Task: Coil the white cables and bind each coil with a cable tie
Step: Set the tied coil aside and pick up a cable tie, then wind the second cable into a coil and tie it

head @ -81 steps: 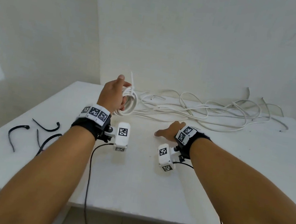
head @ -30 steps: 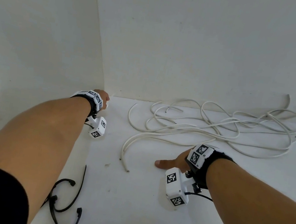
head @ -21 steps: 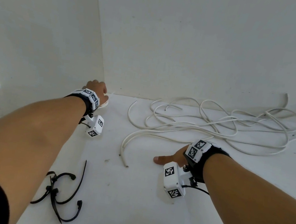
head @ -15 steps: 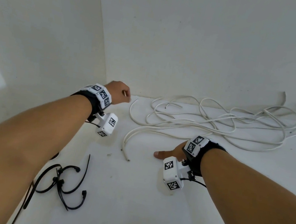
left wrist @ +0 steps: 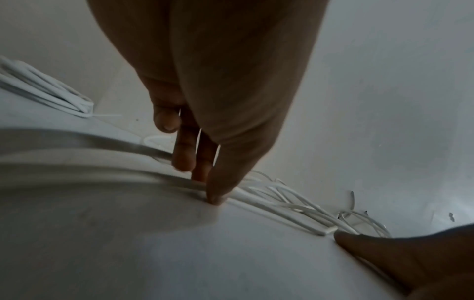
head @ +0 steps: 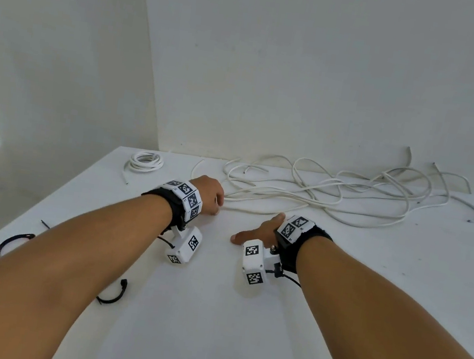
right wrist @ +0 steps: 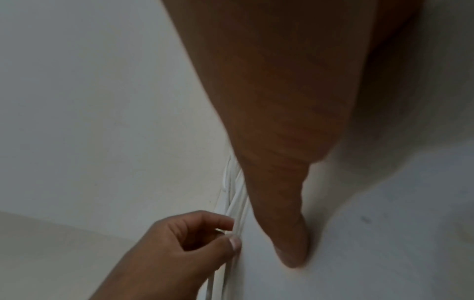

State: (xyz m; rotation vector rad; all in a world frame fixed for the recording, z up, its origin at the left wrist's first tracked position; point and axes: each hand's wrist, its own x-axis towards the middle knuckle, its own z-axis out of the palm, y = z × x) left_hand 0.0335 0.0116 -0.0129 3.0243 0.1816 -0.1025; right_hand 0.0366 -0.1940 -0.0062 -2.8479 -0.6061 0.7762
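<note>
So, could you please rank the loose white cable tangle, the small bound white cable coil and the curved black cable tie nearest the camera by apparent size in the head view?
1. Loose white cable tangle.
2. Small bound white cable coil.
3. Curved black cable tie, though it looks close to the coil and lies nearer the camera, so that order is unsure.

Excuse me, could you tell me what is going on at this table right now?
A person is tidying white cables on a white table. One finished white coil lies at the far left corner. The left hand is pinching a strand of the loose tangle of white cables, while the right hand rests flat on the tabletop beside it. Black cable ties lie near the left edge.
</note>
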